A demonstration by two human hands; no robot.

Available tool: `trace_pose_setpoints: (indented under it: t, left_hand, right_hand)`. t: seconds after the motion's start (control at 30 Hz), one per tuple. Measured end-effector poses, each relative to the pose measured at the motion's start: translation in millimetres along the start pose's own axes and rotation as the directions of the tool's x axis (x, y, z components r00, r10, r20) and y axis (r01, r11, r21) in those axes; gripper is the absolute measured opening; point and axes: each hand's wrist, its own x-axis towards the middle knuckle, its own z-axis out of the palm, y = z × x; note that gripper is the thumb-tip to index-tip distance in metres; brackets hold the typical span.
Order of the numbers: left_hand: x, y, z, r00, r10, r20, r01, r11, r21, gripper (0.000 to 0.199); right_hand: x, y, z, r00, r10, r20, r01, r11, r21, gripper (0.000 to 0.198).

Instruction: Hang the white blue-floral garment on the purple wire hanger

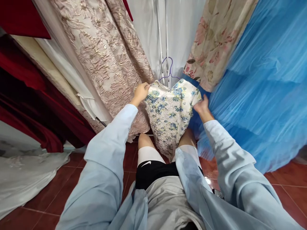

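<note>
A white floral blouse (170, 111) with blue and green flowers is on a purple hanger (170, 71), spread out in front of me. My left hand (141, 92) pinches its left shoulder from the side, fingers closed on the cloth. At the opposite sleeve, my right hand (202, 107) grips the fabric, with part of the fingers behind it. The hanger's hook stands above the neckline, in front of white cloth; whether it hangs on anything I cannot tell. The blouse's lower end hangs between my knees.
Long garments hang all around: a pink-gold brocade gown (96, 54), a white curtain-like cloth (146, 35), a floral dress (216, 41), a blue tulle gown (261, 89) and dark red cloth (31, 89). A white lace hem (31, 179) trails over the red tiled floor (57, 195).
</note>
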Motion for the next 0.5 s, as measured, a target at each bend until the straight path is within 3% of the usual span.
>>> trace_pose_setpoints:
  t: [0.17, 0.3, 0.4, 0.5]
  left_hand:
    - [14, 9, 0, 0.997, -0.014, -0.078, 0.004, 0.993, -0.122, 0.024]
    - [47, 32, 2, 0.987, 0.059, -0.149, -0.088, 0.977, -0.197, 0.019]
    - [62, 52, 7, 0.972, 0.157, -0.173, -0.186, 0.968, -0.169, 0.019]
    - [58, 61, 16, 0.95, 0.249, -0.191, -0.277, 0.951, -0.136, 0.012]
  right_hand:
    - [39, -27, -11, 0.969, 0.04, -0.244, 0.011, 0.979, 0.205, 0.017]
    - [43, -42, -10, 0.954, 0.114, -0.276, -0.027, 0.954, 0.3, 0.016]
    - [31, -51, -10, 0.946, 0.102, -0.309, 0.014, 0.936, 0.353, 0.023]
    - [6, -55, -7, 0.974, 0.073, -0.215, 0.024, 0.908, 0.418, 0.017]
